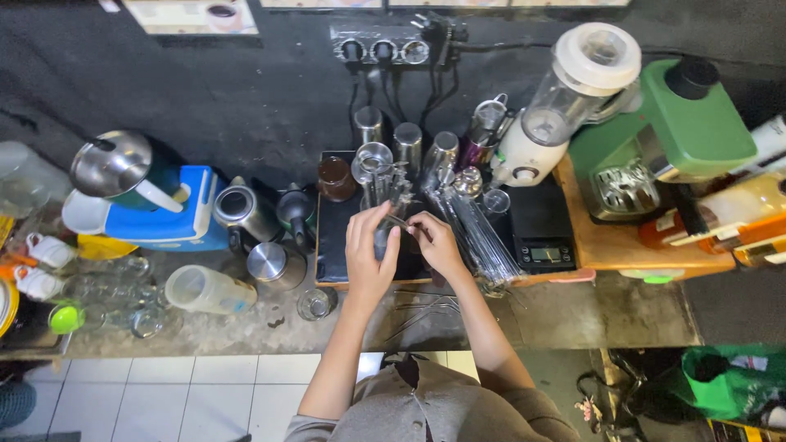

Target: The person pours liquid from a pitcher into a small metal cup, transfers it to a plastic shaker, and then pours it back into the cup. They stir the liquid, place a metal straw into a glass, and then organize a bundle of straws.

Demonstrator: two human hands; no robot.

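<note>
Centre of the frame, over a black mat [332, 237] on the surface: both hands meet on a thin metal tool [401, 223]. Left hand [370, 255] fingers curled around it; right hand [435, 244] pinches its other end. Just above, a glass [373, 168] of metal utensils and steel cups [407, 141]. Right of the hands, a black scale [542, 233]. Upper right, a blender [565, 98] and green coffee machine [671, 135]. Left, a blue box [176, 221].

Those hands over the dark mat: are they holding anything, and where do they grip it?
Both hands, left and right, pinch a thin metal tool between their fingertips, one at each end. What tool cannot be told.
</note>
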